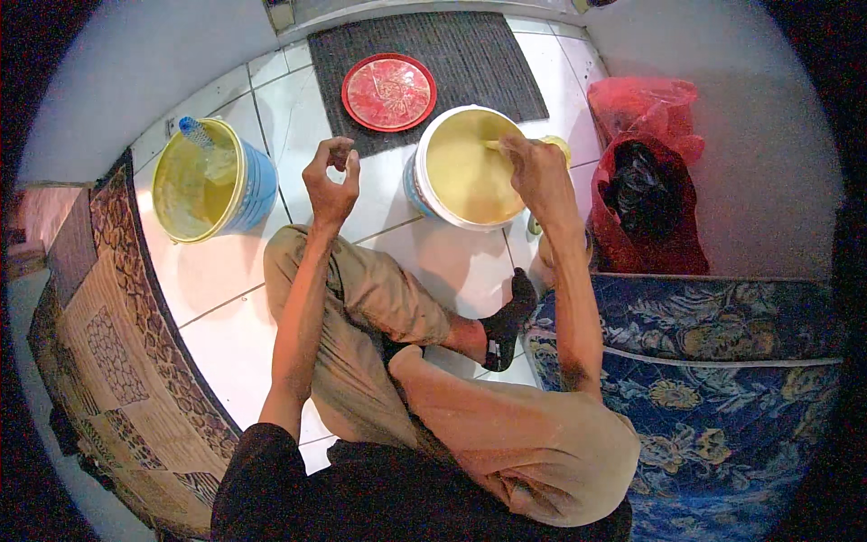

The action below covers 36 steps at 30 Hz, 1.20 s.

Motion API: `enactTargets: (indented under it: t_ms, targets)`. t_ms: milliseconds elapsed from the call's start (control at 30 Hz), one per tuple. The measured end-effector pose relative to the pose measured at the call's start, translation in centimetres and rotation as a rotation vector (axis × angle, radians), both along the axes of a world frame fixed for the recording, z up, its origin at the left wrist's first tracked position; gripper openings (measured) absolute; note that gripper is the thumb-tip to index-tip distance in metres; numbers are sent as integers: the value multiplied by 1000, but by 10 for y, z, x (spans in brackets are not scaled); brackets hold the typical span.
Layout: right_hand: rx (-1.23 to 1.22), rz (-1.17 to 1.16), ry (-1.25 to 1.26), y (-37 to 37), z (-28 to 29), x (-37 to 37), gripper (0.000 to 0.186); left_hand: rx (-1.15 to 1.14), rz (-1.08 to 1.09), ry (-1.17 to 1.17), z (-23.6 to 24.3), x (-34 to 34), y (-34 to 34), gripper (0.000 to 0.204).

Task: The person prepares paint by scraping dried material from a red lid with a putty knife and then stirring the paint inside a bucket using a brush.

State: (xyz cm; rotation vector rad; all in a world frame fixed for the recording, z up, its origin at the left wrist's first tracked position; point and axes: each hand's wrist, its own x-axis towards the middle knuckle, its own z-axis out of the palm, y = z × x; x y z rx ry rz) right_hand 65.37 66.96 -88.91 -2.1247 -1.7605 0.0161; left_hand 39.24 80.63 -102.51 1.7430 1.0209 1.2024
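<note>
My right hand (542, 176) is over the right side of a white-rimmed bucket (424, 194). Its fingers pinch a small yellow stick-like piece (493, 144), whose far part the hand hides. Smooth pale-yellow stuff (465, 176) fills the inside of this bucket; I cannot tell what it is. My left hand (332, 185) is raised to the left of the bucket, apart from it. Thumb and fingers there curl together in a pinch, and what they hold, if anything, is hidden. Farther left stands a blue bucket (255, 190) with a yellow rim, holding a clear, blue-topped plastic thing (203, 144).
A round red lid (388, 90) lies on a dark ribbed mat (488, 68) beyond the bucket. Red and black plastic bags (646, 181) lean by the right wall. A blue flowered mattress (722, 397) is at lower right, a patterned brown rug (135, 343) at left. My crossed legs (515, 434) lie in front.
</note>
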Motion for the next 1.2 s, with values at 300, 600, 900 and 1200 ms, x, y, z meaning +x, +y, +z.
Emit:
enactTargets:
  t_ms: [300,600,900,1200]
  targets:
    - [-286,19,138,-11,29,4,20,49,11,-28,-2,1,1,16]
    - [39,-208,439,-34,78,3,16,25,9,-49,-2,0,1,15]
    - [114,-161,322,-17,52,10,18,19,13,-37,-2,1,1,14]
    - [-182,-102,112,-13,23,3,30,-4,-5,-8,1,-2,-1,15]
